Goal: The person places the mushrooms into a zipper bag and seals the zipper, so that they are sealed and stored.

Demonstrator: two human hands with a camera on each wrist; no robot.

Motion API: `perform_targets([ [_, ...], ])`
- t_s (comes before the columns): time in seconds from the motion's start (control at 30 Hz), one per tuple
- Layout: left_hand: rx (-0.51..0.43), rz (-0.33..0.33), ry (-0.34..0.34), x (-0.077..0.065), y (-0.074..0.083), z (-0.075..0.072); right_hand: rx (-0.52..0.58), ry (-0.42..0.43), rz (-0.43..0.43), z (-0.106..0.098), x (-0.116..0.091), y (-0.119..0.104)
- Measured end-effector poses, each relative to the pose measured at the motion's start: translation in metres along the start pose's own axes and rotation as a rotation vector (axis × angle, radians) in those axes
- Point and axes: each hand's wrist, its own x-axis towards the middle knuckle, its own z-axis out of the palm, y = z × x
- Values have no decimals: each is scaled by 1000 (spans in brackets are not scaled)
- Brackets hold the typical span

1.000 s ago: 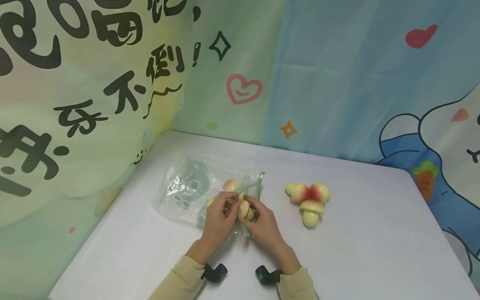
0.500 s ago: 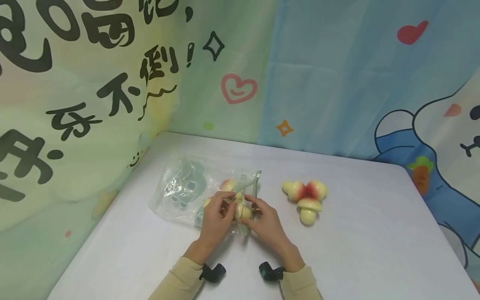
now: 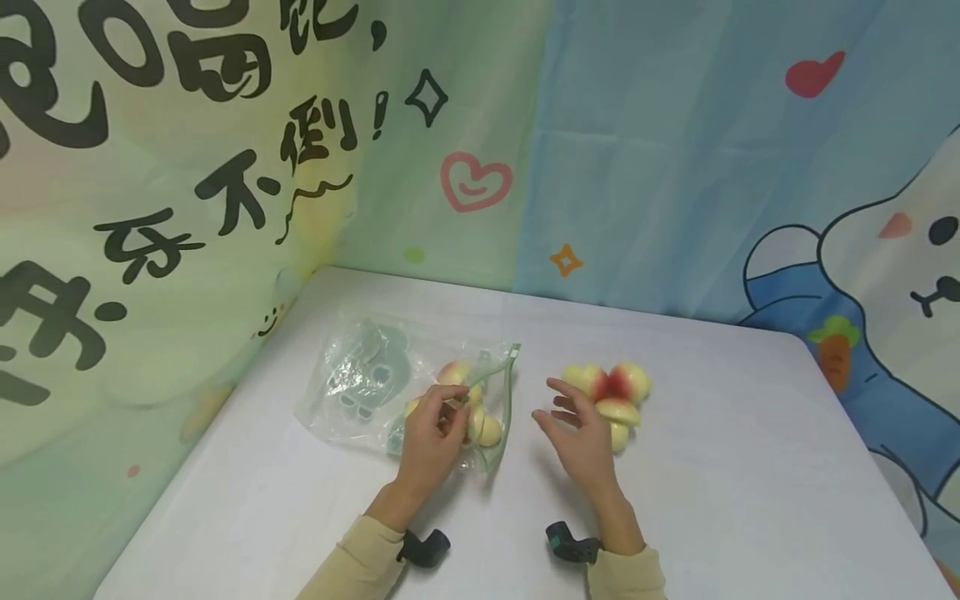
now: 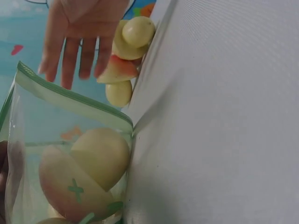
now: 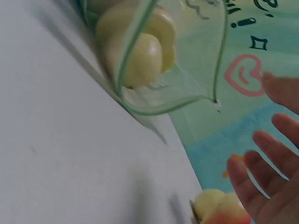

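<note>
A clear zip bag (image 3: 330, 408) with a green zip edge and a pale green print lies on the table, its mouth gaping to the right. Several toy mushrooms (image 3: 489, 430), cream with red-blushed caps, are inside it. My left hand (image 3: 431, 437) pinches the near upper edge of the bag's mouth. My right hand (image 3: 588, 442) is off the bag, fingers spread and slightly bent, holding nothing. Close behind and beside it, 3 more toy mushrooms (image 3: 622, 412) lie clustered on the table. In the right wrist view the bag's green rim (image 5: 128, 51) stands apart from the right fingers.
The white table (image 3: 735, 467) extends to the right and toward me. A printed cloth backdrop (image 3: 637, 167) rises behind it and along the left. Each wrist carries a small black camera (image 3: 573, 546).
My right hand has come away from the mushroom at the bag's mouth and moved right, toward the loose mushrooms. That mushroom now lies inside the bag. The left hand keeps its hold.
</note>
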Motion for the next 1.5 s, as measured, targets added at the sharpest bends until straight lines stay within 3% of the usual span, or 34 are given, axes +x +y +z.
perform_targets([
  [0.2,-4,-7,-16,-1,-1,0,-63,331,-122,-26,0,1],
  [0.33,-7,-16,-20,-1,-1,-1,-121,488,-66,-41,2,6],
  [0.43,-2,-6,-13,0,-2,-1,-167,533,7,-48,2,12],
  [0.77,-16,-20,-8,1,-2,-1,-237,470,222,-53,5,16],
  [1.03,-13,-14,-6,0,-2,0,-320,333,385,-56,5,17],
  [1.5,-22,-5,-8,-1,-1,1,-349,248,429,-55,2,21],
])
